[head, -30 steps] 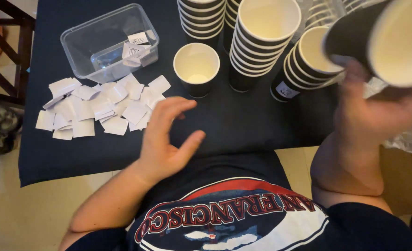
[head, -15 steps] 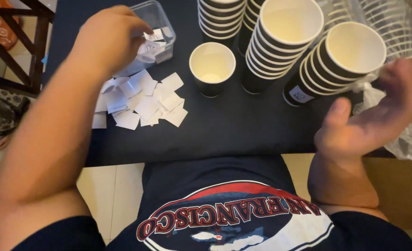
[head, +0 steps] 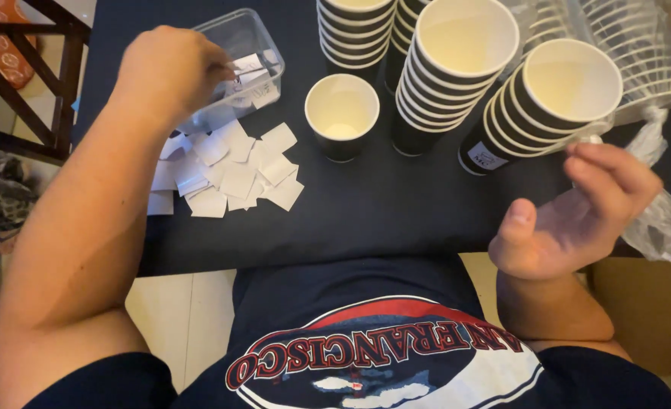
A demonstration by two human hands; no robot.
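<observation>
Two hands | left hand [head: 170, 72] fingers hidden, in clear tub [head: 263, 45] | right hand [head: 578, 216] fingers open, empty

Warm, fairly dim indoor light falls from above, lighting the cream insides of the paper cups [head: 466, 38] while the dark surface [head: 396, 204] swallows detail. Soft glare sits on the clear plastic bag [head: 653, 91]. The left hand [head: 170, 72] looks slightly blurred, perhaps from motion. Straight lines bow near the frame's edges, and the corners are softer.
</observation>
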